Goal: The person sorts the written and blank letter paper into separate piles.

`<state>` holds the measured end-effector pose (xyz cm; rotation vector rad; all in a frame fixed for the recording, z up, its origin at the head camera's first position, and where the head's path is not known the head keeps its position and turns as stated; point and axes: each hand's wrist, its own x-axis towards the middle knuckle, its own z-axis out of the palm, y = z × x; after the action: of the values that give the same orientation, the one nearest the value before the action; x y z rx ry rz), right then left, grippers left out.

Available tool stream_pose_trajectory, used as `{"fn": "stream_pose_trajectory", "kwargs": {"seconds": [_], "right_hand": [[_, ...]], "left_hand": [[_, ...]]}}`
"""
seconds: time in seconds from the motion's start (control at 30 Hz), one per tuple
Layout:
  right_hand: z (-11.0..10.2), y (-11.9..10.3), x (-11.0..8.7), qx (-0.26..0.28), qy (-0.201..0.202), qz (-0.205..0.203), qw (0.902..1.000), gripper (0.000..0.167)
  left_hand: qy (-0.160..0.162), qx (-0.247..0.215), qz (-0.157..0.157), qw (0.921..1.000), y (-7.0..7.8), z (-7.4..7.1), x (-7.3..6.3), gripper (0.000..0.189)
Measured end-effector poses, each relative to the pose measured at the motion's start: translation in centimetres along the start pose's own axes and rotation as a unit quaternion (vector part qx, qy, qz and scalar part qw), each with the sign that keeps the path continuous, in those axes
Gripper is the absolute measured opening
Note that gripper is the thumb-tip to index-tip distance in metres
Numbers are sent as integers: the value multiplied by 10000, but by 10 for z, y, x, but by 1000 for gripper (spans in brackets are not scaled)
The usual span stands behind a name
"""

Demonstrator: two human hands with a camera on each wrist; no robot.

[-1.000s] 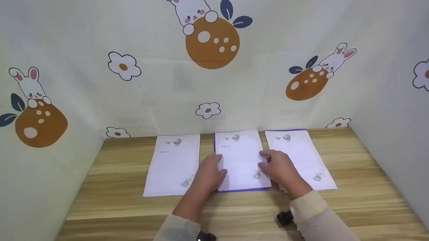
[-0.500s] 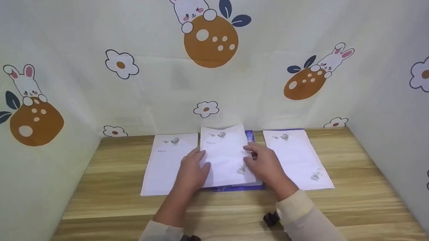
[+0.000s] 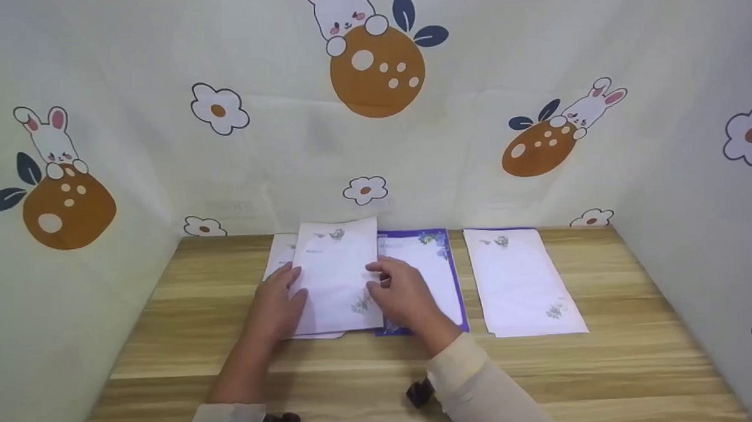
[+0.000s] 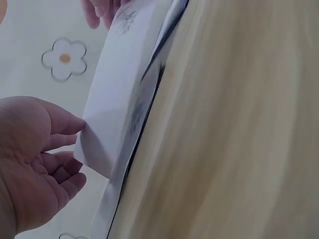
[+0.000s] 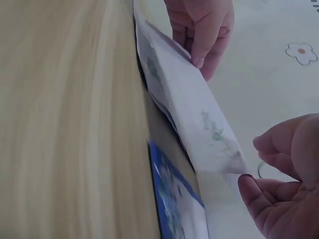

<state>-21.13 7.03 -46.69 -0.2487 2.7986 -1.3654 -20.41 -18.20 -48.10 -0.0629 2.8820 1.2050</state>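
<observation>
A white sheet of paper (image 3: 334, 277) with small printed flowers is held slightly above the table, lapping over a white sheet (image 3: 279, 251) at left. My left hand (image 3: 278, 303) pinches its left edge, the thumb on the front and fingers behind, as the left wrist view shows. At the opposite edge my right hand (image 3: 406, 293) holds it between thumb and fingers. Whether it is one sheet or several, I cannot tell. Partly behind the right hand lies a sheet with a blue-purple border and blue flowers (image 3: 441, 285).
Another white sheet (image 3: 524, 280) lies at right, a blue edge showing at its top. The wood-grain table (image 3: 628, 352) is enclosed by pale cloth walls (image 3: 270, 158) printed with rabbits, oranges and flowers. A small black device sits at each wrist.
Both hands have lifted the white sheet from the middle stack and carried it left, over the left sheet. The blue-bordered sheet beneath is now uncovered.
</observation>
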Motion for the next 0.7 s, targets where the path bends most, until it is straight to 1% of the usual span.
{"fn": "stream_pose_trajectory", "kwargs": {"seconds": [0.13, 0.3, 0.4, 0.57, 0.63, 0.7], "right_hand": [[20, -6, 3, 296, -272, -132, 9991, 34], [34, -9, 7, 529, -587, -131, 9968, 34], [39, -7, 8, 478, -800, -117, 9956, 37], [41, -2, 9, 232, -1213, -296, 9919, 48], [41, 0, 9, 189, -1286, -307, 9910, 52], [41, 1, 9, 205, -1311, -216, 9909, 53]], "left_hand": [[-27, 35, -213, 9998, -15, -17, -2, 54], [-25, 111, -454, 9989, -27, -29, -3, 55], [-68, 178, -579, 9981, -30, -31, -3, 56], [-109, 487, -603, 9969, -32, -29, -2, 58], [-74, 578, -605, 9965, -33, -28, -2, 59], [-27, 579, -646, 9962, -33, -27, -2, 59]]}}
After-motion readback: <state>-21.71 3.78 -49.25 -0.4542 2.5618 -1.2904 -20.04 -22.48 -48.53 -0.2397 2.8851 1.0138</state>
